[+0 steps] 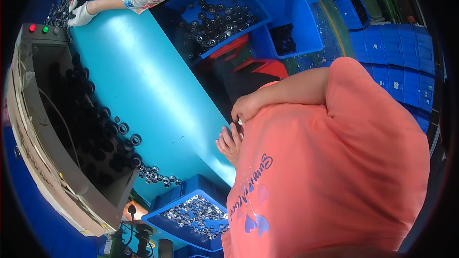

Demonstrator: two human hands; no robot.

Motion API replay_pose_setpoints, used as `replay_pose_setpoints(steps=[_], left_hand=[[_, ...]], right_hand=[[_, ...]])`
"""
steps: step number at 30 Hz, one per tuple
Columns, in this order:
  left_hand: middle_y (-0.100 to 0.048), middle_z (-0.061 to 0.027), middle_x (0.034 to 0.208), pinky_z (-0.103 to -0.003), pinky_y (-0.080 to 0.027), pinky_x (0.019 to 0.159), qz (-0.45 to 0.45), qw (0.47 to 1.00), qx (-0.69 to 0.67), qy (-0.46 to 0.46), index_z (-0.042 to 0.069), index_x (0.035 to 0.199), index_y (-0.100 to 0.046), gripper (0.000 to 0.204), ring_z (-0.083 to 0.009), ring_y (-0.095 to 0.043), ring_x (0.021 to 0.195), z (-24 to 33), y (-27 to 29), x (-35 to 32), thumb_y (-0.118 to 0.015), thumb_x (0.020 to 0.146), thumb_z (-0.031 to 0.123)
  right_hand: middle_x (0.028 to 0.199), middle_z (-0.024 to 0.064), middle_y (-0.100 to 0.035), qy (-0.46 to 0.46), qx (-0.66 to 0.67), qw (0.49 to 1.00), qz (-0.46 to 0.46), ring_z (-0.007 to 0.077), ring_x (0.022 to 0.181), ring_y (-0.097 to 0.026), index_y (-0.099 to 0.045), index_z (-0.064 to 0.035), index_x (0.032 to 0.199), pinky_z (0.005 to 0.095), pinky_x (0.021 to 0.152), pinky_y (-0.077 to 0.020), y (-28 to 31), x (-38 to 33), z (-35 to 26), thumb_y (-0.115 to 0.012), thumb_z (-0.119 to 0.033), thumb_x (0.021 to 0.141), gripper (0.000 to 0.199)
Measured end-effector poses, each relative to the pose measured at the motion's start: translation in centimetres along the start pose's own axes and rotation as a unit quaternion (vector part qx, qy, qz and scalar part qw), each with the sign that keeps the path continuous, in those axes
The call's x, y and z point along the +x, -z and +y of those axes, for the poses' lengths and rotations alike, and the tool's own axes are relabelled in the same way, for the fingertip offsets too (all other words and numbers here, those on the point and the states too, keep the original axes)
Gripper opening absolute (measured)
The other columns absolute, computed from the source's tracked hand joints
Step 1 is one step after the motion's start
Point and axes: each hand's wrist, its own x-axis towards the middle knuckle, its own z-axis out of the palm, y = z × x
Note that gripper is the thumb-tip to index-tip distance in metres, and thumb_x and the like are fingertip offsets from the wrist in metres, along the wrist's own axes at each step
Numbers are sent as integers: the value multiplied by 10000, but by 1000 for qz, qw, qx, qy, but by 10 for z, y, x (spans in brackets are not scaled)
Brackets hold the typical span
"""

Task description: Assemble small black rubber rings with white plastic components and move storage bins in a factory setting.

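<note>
Both bare hands are close together in front of my coral shirt, by the near edge of the turquoise table (pixel 158 105). My right hand (pixel 246 108) has its fingers bent and drawn together. A small white bit shows under its fingertips, too little to name. Just below it is my left hand (pixel 229 144), its fingers stretched out and apart, the fingertips close to the right hand. Part of its palm is hidden against the shirt. Black ring-shaped parts (pixel 123 128) lie across the table, in front of an open box.
The box (pixel 24 81) has red and green lights. Small shiny metal parts (pixel 155 176) lie at the table's near end, above a blue bin (pixel 158 220) of similar parts. Another blue bin (pixel 260 12) holds black rings. A co-worker's gloved hand (pixel 82 15) touches a metal pile.
</note>
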Motion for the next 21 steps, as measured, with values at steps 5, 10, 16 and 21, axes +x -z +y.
replay_pose_setpoints(steps=[5,10,16,21], left_hand=[[-530,-68,1372,-465,-385,1099,-15,1000,12,5,246,1305,-635,340,-253,-471,1235,-2,-3,-3,-512,1030,404],[-543,-65,1356,-459,-387,1098,2,1000,16,1,266,1283,-654,322,-255,-472,1227,-3,-8,-2,-499,1035,402],[-554,-63,1366,-464,-399,1087,47,999,6,7,276,1255,-677,299,-258,-483,1229,4,-19,-2,-500,1034,371],[-546,-67,1396,-474,-395,1091,12,1000,-17,-8,270,1266,-682,305,-262,-479,1257,1,-5,-2,-486,1040,329]], right_hand=[[1159,159,-711,-7,48,999,-10,313,1106,-656,-698,-63,1219,414,963,-503,22,14,33,-655,-213,879,373],[1171,159,-711,-27,55,998,-1,307,1126,-652,-696,-67,1226,403,977,-500,24,12,50,-637,-201,887,369],[1176,162,-709,-27,64,996,56,306,1133,-650,-694,-70,1228,405,986,-497,4,-14,56,-636,-198,884,371],[1138,155,-720,-34,72,993,84,307,1112,-659,-698,-71,1220,409,971,-503,-25,-32,53,-654,-200,874,372]])
